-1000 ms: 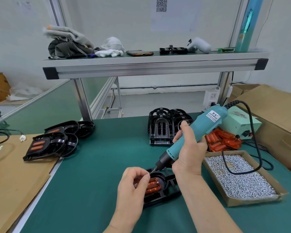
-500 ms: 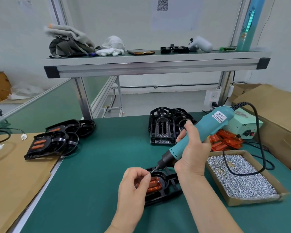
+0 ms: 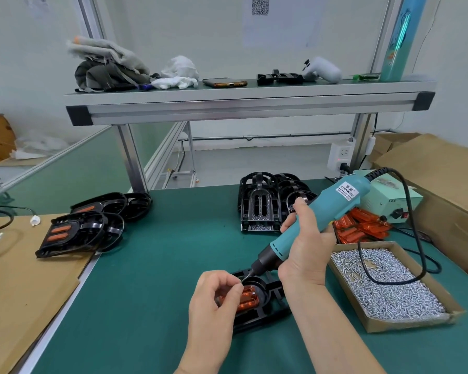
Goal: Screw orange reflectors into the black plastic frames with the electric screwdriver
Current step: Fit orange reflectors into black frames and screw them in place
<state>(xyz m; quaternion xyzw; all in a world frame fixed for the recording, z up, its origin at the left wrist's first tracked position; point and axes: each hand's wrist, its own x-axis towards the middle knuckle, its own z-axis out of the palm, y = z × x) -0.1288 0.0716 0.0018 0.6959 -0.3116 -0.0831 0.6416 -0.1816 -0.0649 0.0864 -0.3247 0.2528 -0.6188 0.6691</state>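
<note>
Teal electric screwdriver (image 3: 316, 217) barely shifts from a moment ago, right hand (image 3: 305, 247) still wrapped round its barrel and bit tip still at the screw (image 3: 239, 283) pinched by left hand (image 3: 214, 298), so the screw is probably being seated, not driven yet; orange reflector (image 3: 247, 298) sits in black frame (image 3: 260, 317) just under both hands, near centre.
</note>
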